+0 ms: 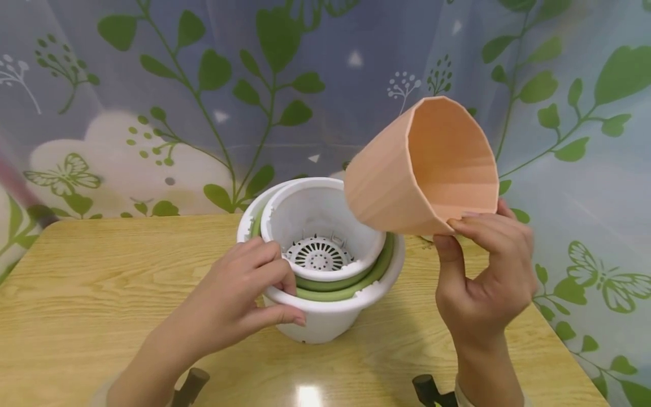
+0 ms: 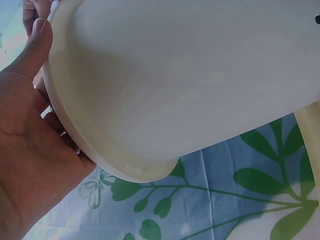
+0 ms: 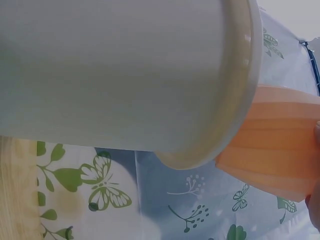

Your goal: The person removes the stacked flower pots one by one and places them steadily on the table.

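Note:
A stack of nested plastic flower pots stands on the table. The outer white pot (image 1: 325, 325) has green pots (image 1: 335, 294) inside it and a smaller white pot (image 1: 305, 206) innermost, with a slotted base. My left hand (image 1: 249, 285) grips the stack's near left rim, its thumb outside and its fingers over the edge. My right hand (image 1: 485, 271) pinches the rim of a faceted peach flower pot (image 1: 381, 175). That pot is held tilted in the air, its mouth facing right and toward me, its base just above the stack's right side.
The wooden table (image 1: 127, 271) carries the stack near its back edge. Behind and to the right hangs a curtain (image 1: 356, 85) printed with leaves and butterflies. Two dark rod-like ends (image 1: 424, 390) show at the bottom, near the wrists.

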Action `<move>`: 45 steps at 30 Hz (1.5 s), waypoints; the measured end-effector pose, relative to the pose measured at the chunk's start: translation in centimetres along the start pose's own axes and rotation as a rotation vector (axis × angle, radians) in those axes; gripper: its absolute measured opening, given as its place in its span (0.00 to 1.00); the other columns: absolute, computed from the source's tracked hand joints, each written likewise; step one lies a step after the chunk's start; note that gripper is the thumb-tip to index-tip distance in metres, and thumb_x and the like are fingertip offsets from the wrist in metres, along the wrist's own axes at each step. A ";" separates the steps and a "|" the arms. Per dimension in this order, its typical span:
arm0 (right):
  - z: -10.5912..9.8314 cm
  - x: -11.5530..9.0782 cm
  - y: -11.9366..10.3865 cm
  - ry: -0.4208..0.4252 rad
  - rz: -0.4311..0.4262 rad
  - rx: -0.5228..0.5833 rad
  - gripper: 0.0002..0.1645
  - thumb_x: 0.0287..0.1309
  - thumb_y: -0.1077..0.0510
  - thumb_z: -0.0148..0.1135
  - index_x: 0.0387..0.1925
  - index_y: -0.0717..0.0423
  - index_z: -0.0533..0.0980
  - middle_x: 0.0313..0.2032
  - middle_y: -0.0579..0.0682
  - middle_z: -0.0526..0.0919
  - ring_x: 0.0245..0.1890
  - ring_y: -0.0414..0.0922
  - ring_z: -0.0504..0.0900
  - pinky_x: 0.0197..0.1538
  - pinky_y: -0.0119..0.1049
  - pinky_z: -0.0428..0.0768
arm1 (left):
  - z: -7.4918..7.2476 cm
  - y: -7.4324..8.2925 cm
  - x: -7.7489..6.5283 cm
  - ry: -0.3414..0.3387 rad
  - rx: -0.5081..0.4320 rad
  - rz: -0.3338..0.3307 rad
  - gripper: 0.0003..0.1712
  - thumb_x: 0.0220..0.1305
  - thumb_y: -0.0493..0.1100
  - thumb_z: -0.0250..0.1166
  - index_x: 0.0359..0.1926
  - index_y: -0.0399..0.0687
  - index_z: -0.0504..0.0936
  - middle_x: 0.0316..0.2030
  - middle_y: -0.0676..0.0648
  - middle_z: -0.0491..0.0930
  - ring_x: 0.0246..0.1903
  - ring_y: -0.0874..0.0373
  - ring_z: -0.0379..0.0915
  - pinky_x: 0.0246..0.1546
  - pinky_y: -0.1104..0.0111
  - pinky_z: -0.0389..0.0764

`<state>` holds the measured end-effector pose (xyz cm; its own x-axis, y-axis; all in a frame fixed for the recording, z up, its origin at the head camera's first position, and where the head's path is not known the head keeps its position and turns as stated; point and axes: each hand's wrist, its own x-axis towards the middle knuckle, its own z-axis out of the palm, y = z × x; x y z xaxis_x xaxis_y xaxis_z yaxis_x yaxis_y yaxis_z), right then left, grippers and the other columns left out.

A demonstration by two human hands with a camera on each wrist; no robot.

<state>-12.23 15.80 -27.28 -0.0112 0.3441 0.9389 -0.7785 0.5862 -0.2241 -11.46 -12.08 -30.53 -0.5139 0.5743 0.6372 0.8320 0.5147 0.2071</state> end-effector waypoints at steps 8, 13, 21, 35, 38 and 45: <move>-0.1 0.0 0.3 0.001 0.010 -0.017 0.28 0.52 0.48 0.77 0.24 0.72 0.78 0.26 0.65 0.82 0.37 0.48 0.84 0.64 0.54 0.78 | -0.1 0.1 0.0 -0.012 -0.006 -0.013 0.21 0.47 0.66 0.73 0.30 0.61 0.78 0.28 0.63 0.67 0.34 0.68 0.62 0.41 0.71 0.67; -0.2 0.0 0.6 -0.002 0.021 -0.031 0.27 0.53 0.49 0.77 0.25 0.72 0.78 0.27 0.65 0.83 0.38 0.48 0.83 0.64 0.55 0.77 | -0.1 0.1 0.0 -0.026 -0.002 -0.028 0.21 0.47 0.67 0.73 0.29 0.61 0.77 0.29 0.64 0.68 0.34 0.68 0.62 0.42 0.70 0.67; -0.3 0.0 1.1 -0.002 0.039 -0.043 0.25 0.53 0.51 0.77 0.26 0.72 0.79 0.27 0.65 0.83 0.39 0.50 0.82 0.64 0.54 0.76 | 0.0 0.0 0.0 -0.008 -0.003 -0.007 0.21 0.47 0.66 0.73 0.30 0.60 0.78 0.29 0.63 0.68 0.35 0.67 0.63 0.41 0.70 0.68; -0.7 -0.1 2.4 -0.009 0.073 -0.081 0.23 0.53 0.53 0.77 0.27 0.72 0.80 0.28 0.65 0.84 0.40 0.49 0.81 0.64 0.53 0.75 | 0.0 0.0 -0.1 -0.025 -0.013 -0.027 0.21 0.47 0.66 0.73 0.30 0.61 0.78 0.29 0.63 0.67 0.35 0.67 0.62 0.42 0.70 0.67; -0.7 -0.2 2.7 -0.011 0.072 -0.098 0.22 0.53 0.54 0.77 0.27 0.71 0.80 0.27 0.66 0.83 0.39 0.49 0.81 0.64 0.54 0.74 | -0.1 0.1 -0.1 -0.038 -0.012 -0.036 0.21 0.47 0.67 0.73 0.30 0.61 0.78 0.29 0.63 0.67 0.36 0.67 0.62 0.42 0.70 0.67; -0.7 -0.8 4.0 -0.040 0.068 -0.123 0.17 0.54 0.56 0.76 0.28 0.69 0.82 0.27 0.67 0.82 0.38 0.52 0.80 0.64 0.54 0.74 | 0.0 0.1 -0.1 -0.036 -0.004 -0.034 0.22 0.46 0.67 0.73 0.30 0.61 0.78 0.29 0.63 0.68 0.35 0.67 0.63 0.42 0.70 0.68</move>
<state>-14.85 18.40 -29.09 -0.0884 0.3581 0.9295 -0.6922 0.6489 -0.3159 -11.32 -12.12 -30.54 -0.5488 0.5795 0.6025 0.8149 0.5316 0.2310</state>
